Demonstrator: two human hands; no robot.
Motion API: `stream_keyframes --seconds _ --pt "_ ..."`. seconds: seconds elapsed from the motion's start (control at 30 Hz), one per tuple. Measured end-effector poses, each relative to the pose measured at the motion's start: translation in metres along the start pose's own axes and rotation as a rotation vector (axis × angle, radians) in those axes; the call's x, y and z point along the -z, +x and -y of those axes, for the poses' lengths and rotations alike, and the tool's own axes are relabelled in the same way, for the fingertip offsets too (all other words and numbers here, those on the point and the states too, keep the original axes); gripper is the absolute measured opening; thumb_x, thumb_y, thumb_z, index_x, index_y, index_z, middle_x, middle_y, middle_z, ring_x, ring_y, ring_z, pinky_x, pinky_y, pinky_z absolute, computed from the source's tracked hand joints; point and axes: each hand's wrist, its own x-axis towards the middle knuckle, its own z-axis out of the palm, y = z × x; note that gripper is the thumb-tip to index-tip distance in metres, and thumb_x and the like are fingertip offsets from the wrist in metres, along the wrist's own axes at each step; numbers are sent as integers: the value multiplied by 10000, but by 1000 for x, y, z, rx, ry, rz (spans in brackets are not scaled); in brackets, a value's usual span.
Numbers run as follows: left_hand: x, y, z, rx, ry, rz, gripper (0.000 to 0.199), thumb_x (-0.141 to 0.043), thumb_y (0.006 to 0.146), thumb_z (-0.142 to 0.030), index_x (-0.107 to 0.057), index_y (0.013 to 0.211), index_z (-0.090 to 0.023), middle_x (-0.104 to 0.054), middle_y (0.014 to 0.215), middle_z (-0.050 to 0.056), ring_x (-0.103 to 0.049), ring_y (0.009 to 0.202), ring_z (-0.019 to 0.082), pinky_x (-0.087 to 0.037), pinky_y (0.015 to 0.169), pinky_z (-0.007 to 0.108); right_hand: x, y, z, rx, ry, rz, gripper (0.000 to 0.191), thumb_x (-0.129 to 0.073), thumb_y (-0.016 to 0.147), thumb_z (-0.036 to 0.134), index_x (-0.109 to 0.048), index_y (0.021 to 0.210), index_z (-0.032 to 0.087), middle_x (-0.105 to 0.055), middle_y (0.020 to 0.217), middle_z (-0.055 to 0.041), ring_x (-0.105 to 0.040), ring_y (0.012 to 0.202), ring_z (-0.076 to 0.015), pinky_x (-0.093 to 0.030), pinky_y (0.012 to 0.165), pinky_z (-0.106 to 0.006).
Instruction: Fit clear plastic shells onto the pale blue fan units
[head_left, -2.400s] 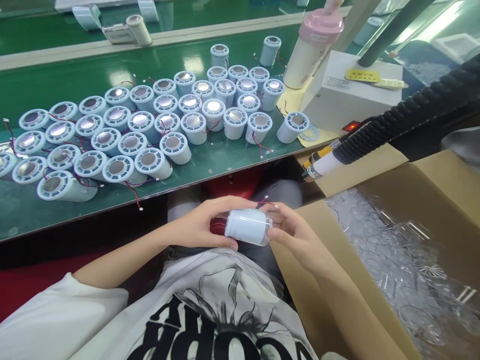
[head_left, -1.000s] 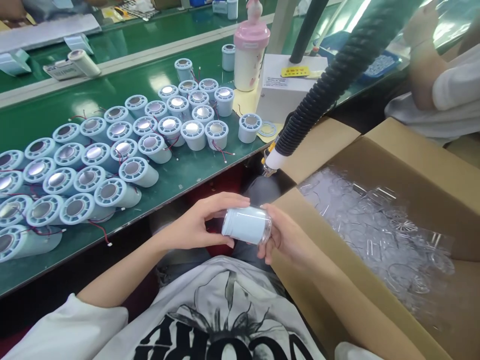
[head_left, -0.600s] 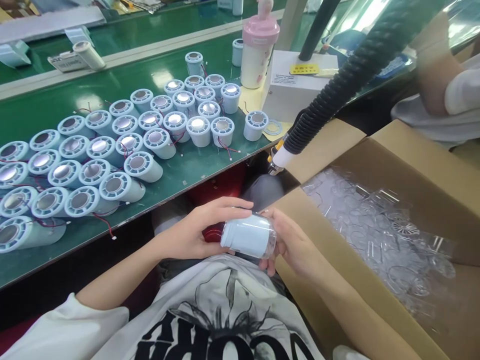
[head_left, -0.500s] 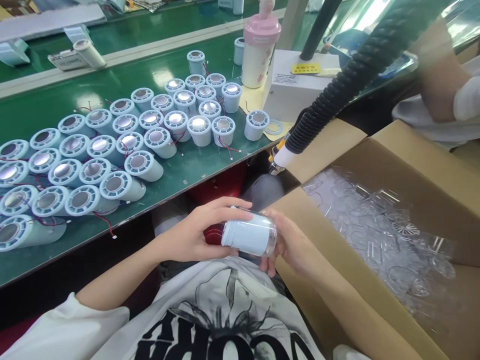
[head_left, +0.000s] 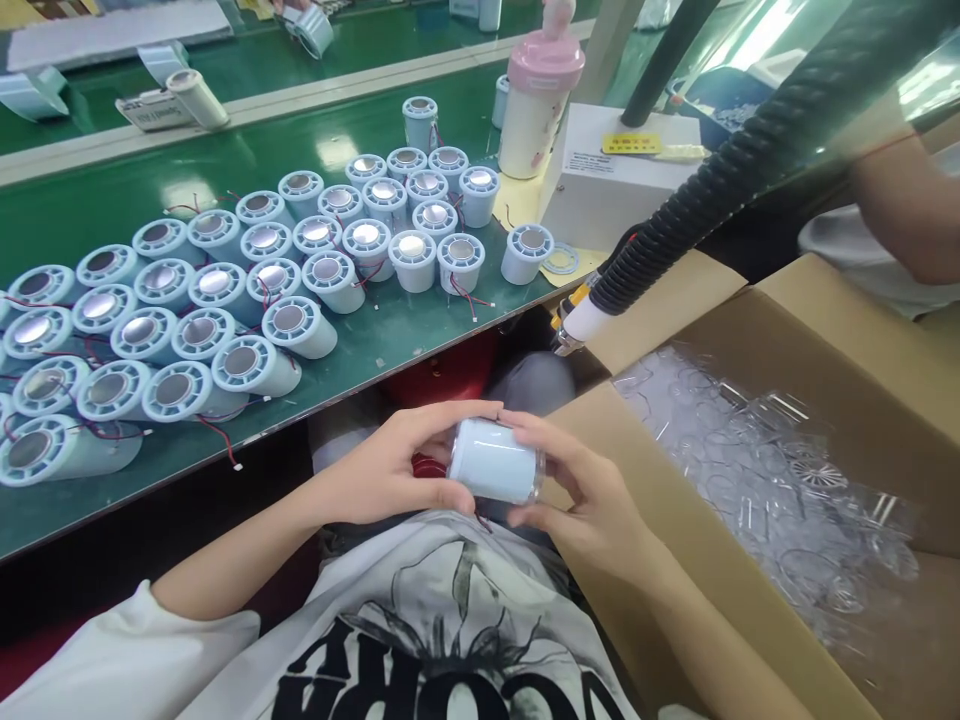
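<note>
Above my lap, a light-blue cylinder [head_left: 495, 460] lies on its side inside a clear plastic cover [head_left: 539, 474]. My left hand [head_left: 409, 460] is closed around its left end, thumb below and fingers over the top. Gripping the right end is my right hand [head_left: 581, 485], its fingers on top and the thumb underneath. A short dark wire shows under the cylinder. On the green bench to the left stand several similar blue cylinders [head_left: 328, 275], with metal discs in their ribbed tops and thin red and black wires.
A cardboard box [head_left: 600, 410] on the right holds many clear plastic covers [head_left: 780, 490]. A black corrugated hose [head_left: 675, 210] with a metal tip hangs over it. Behind are a pink-lidded cup [head_left: 529, 110] and a white machine base [head_left: 622, 170]. Another person's arm [head_left: 900, 200] is at far right.
My right hand has shifted from behind the cover's end to grip it from above and below. The clear cover now reaches further over the cylinder. A hand with a blue part appears across the bench.
</note>
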Motion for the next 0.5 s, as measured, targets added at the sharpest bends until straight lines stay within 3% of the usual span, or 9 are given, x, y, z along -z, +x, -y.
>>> stream_keyframes --seconds 0.13,0.3,0.37,0.43,0.5 --pt "4 -2 -3 -21 -28 74 733 -734 757 -195 -414 1411 -284 -457 1432 111 -518 1239 279 -476 1006 389 -1 0 4 -301 415 -8 492 -736 780 350 -562 1240 333 -668 1143 -23 -655 978 -200 -565 819 -336" --pt "0 1 6 89 -183 85 739 -723 770 -195 -391 1425 -272 -532 1359 98 -566 1176 242 -482 987 379 -1 4 2 -375 350 -45 457 -810 688 279 -675 1124 317 -683 907 21 -626 732 -142 -549 698 -270" --pt "-3 3 13 129 -246 86 750 -721 773 -221 -372 1434 -284 -545 1342 86 -575 1153 232 -488 967 372 -4 7 1 -423 370 -35 477 -804 689 293 -664 1145 308 -692 889 26 -629 728 -138 -541 716 -270" --pt "-1 4 16 183 -279 75 726 -696 795 -266 -360 1439 -281 -587 1279 84 -615 1053 208 -528 866 325 -5 10 -2 -445 407 2 517 -760 727 373 -616 1217 295 -707 938 10 -648 756 -153 -540 729 -289" --pt "12 4 13 256 -218 73 665 -672 805 -316 -406 1412 -265 -658 1137 72 -644 860 166 -531 666 226 5 12 -9 -450 282 55 518 -703 767 425 -598 1248 263 -715 983 -20 -657 761 -172 -538 722 -312"
